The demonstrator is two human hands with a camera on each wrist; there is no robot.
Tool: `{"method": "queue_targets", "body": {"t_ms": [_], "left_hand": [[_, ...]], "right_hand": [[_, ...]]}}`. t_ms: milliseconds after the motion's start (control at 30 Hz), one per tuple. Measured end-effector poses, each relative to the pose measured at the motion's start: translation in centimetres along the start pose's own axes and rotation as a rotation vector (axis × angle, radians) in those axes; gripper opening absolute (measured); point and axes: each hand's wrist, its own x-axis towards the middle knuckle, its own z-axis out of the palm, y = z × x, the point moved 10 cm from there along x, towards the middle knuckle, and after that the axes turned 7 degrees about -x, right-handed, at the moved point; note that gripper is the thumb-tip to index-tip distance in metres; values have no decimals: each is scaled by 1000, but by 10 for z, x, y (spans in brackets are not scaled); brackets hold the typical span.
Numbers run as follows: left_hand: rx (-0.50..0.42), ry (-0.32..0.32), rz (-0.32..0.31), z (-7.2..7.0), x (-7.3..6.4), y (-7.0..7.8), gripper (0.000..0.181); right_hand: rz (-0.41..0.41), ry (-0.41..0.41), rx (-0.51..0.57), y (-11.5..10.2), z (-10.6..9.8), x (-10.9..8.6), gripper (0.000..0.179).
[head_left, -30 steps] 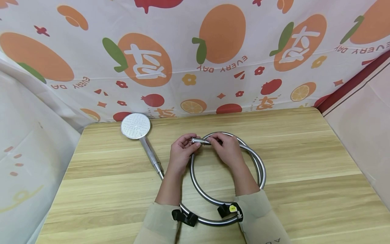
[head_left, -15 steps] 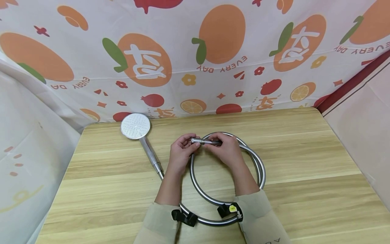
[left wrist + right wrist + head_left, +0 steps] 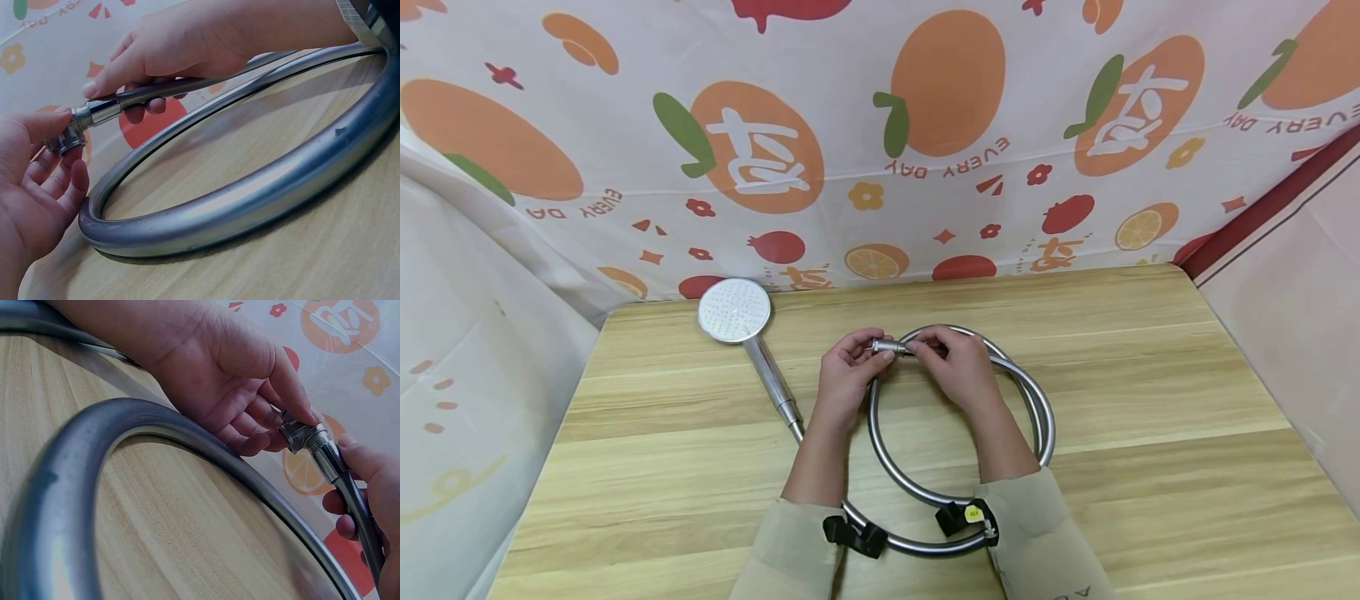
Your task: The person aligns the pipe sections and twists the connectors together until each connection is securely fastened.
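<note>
My left hand pinches a small chrome branched fitting between thumb and fingers, above the table. Joined to the fitting in line is the hose's chrome end nut. My right hand grips the hose end just behind that nut, thumb on one side and fingers on the other. From there the grey metal shower hose loops in a coil under and around my forearms. At its other end is a shower head, lying on the table to the left, spray face up. Threads inside the joint are hidden.
A wood-grain table bears everything. Behind it hangs a fruit-print cloth, and a white cloth drapes at the left. Black wrist straps sit on both sleeves, close to the hose coil.
My right fingers rolled down around the hose end half a second ago, baring more of it, and now they are back up near the nut. The left hand stays in place.
</note>
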Motion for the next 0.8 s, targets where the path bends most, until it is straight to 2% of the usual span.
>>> {"method": "queue_targets", "body": {"t_ms": [233, 500, 800], "left_hand": [[2, -10, 12, 2, 0, 2, 37], [-2, -12, 8, 1, 0, 1, 36], [-1, -3, 1, 0, 1, -1, 35]], "right_hand": [[6, 18, -19, 0, -3, 0, 14], [7, 17, 16, 1, -3, 0, 15], [8, 7, 25, 1, -1, 0, 28]]}}
